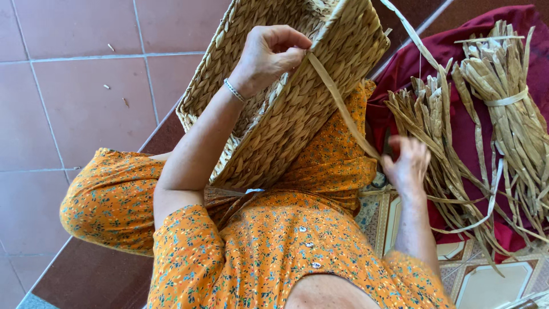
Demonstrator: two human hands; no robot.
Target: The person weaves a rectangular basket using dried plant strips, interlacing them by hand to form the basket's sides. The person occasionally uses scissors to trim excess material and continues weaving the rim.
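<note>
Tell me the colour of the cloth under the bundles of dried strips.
The cloth is dark red, almost maroon; the head view shows it beneath the dried strips.

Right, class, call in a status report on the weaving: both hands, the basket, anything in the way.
Left hand pinching strand at basket edge. Right hand gripping the strand, pulled taut. Basket tilted on lap. Loose fibre bundles beside right hand, nothing blocking.
</note>
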